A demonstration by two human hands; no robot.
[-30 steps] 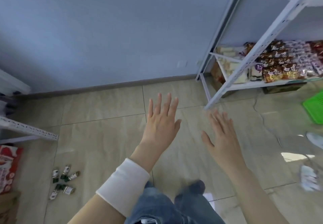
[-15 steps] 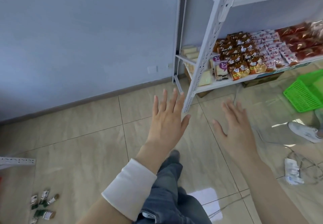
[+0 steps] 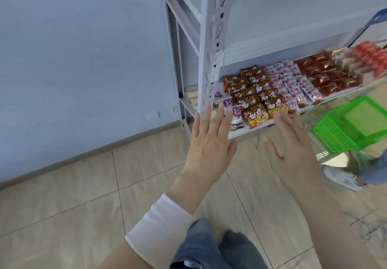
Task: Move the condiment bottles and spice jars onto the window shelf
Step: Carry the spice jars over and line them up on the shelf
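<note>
My left hand and my right hand are both held out in front of me, palms down, fingers straight and spread, holding nothing. They hover above the tiled floor just in front of a white metal rack. No condiment bottle or spice jar shows in this view. A white cuff covers my left forearm.
The rack's low shelf carries rows of brown, white and red snack packets; the shelf above looks bare. A green plastic basket lies on the floor at right, beside another person's white shoe. A blue-grey wall runs along the left.
My view has swung right and toward the rack. The small bottles on the floor at lower left have left the frame. Both hands stay spread and empty.
</note>
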